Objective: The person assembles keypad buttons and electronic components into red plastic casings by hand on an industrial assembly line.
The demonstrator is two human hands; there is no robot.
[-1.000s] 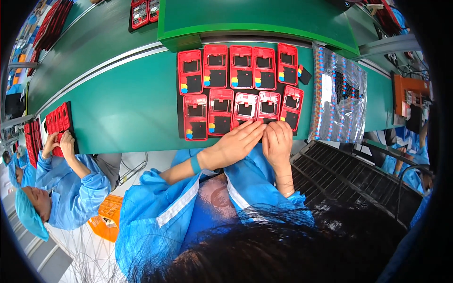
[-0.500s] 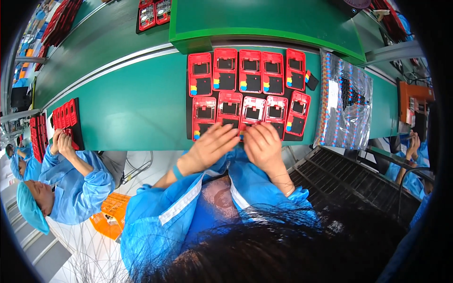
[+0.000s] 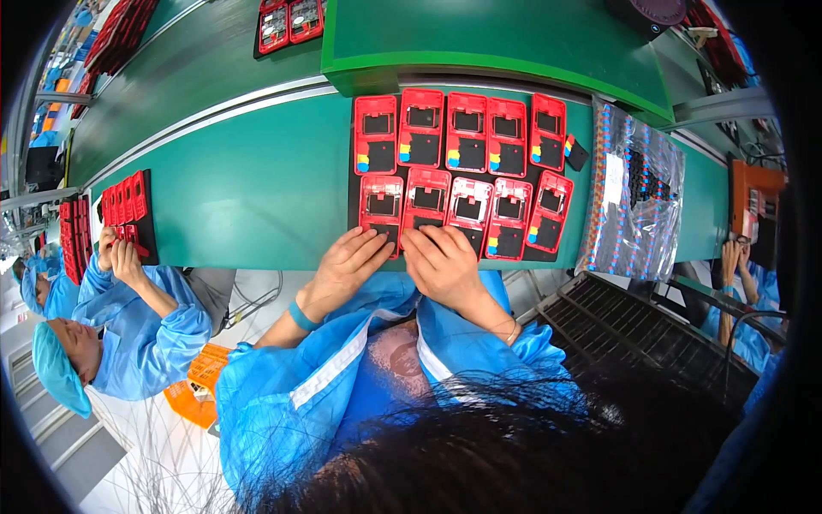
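"starting with the bare left hand [image 3: 347,264], marked by a teal band [image 3: 302,317] at the wrist: how is it held?"

"it is held palm down, half open, with the fingers set close together. the near end of a red rectangular plastic housing [image 3: 381,188], leftmost in the near row, is covered by them. whether anything is gripped cannot be told, as the fingertips are partly hidden."

"and the bare right hand [image 3: 447,267]?"

"it is loosely curved, with the fingers slightly spread over the near end of the second red housing [image 3: 426,187] in that row. again, a grip cannot be made out."

"where are the housings set?"

"ten are laid out in two rows of five on a flat black tray [image 3: 539,255], which is placed on a green tabletop [image 3: 248,197]."

"what is found around them?"

"a small black piece with a coloured edge [image 3: 578,157] is laid just beside the far row, and a clear plastic bag of blue-dotted strips [image 3: 635,193] to its right. at the far left, red parts are handled by a person in a blue smock [image 3: 141,334]."
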